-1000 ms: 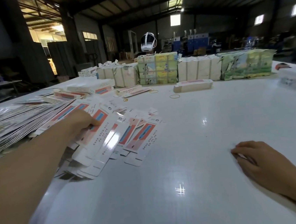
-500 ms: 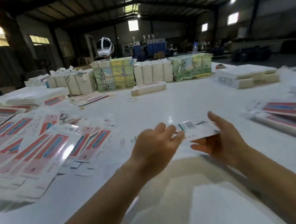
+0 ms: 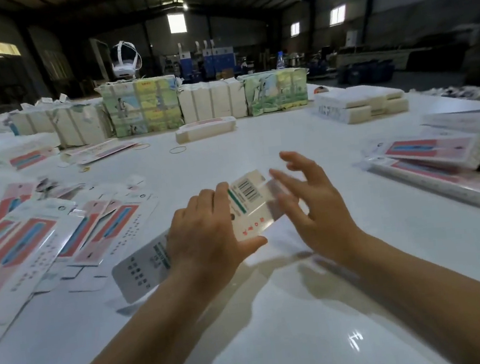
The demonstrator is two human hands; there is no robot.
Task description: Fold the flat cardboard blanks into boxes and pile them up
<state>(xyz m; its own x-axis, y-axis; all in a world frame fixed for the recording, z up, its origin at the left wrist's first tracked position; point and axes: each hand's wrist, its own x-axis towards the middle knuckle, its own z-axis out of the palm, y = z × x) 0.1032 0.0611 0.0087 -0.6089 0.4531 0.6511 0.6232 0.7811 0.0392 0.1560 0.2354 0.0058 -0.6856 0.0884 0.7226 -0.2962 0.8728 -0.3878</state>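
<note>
Table (image 3: 279,340): broad white glossy top that carries everything.
Far row (image 3: 206,101): banded bundles standing upright across the back edge, some plain white, some with green and yellow print.
Loose blanks (image 3: 32,242): flat cardboard blanks with red and blue panels, fanned out and overlapping on the left side of the table.
Right pile (image 3: 438,161): long pieces with red panels stacked near the right edge; whether they are folded or flat cannot be told.
White stack (image 3: 361,104): low block of white packs at the far right, apart from the bundle row.
Lone box (image 3: 205,129): one long box lying alone just in front of the bundles.
Held blank (image 3: 247,204): at the centre, raised off the table between both hands, barcode end uppermost, its lower end sticking out left of the left wrist.
Left hand (image 3: 206,238): grips the held blank, fingers over its left edge and thumb beneath.
Right hand (image 3: 318,203): fingers spread and blurred, at the blank's right edge; contact cannot be told.
Rubber bands (image 3: 177,149): a few loose rings on the table before the lone box.
</note>
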